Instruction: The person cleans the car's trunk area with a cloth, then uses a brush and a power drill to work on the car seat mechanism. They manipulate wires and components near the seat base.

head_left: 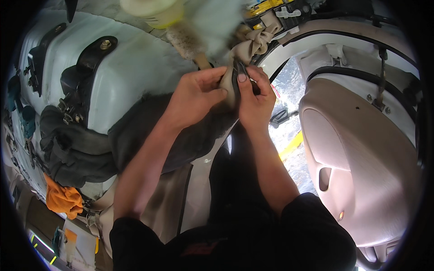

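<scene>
My left hand [196,92] is closed, its thumb and fingers pinching a beige strap [229,83] that looks like seat belt webbing. Close beside it, my right hand [257,97] pinches the same strap along a dark strip [238,70], its thumb pressed on top. Beyond my fingers the strap runs on into a bunched, twisted length [257,44]. A brush with brown bristles [184,43] lies just past my left hand, its wooden handle pointing toward my fingers. Under both hands is dark grey cloth [149,131], and my fingers hide part of the strap.
At the top stands a pale container [156,13] with yellowish liquid. A bare white metal car floor [131,77] with black brackets is at left, near an orange cloth [63,196]. On the right a beige door panel [357,158] hangs open beyond the door opening.
</scene>
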### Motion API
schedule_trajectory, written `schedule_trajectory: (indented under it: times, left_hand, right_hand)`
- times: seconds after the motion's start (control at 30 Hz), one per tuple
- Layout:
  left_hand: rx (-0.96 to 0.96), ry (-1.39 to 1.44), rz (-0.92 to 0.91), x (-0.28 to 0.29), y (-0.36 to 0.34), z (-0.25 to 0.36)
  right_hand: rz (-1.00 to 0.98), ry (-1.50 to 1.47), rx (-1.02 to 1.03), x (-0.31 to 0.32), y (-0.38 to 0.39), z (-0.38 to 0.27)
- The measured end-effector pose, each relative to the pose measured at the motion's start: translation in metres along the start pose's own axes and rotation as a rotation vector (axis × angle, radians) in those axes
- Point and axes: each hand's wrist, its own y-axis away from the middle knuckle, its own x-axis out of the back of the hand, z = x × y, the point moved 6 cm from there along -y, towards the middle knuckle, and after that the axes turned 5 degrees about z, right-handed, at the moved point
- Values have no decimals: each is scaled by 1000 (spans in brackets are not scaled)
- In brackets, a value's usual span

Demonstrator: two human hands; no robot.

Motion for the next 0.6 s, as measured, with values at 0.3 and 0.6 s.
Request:
schedule_trajectory:
  times: [0.3,0.6]
  left_hand:
    - [-78,-335,146,10,4,-4]
    - [-297,-497,250,-15,77,16]
  right_hand:
    - [-150,-273,-406,24,23,-8]
    - [-450,-209,-262,12,30,-66]
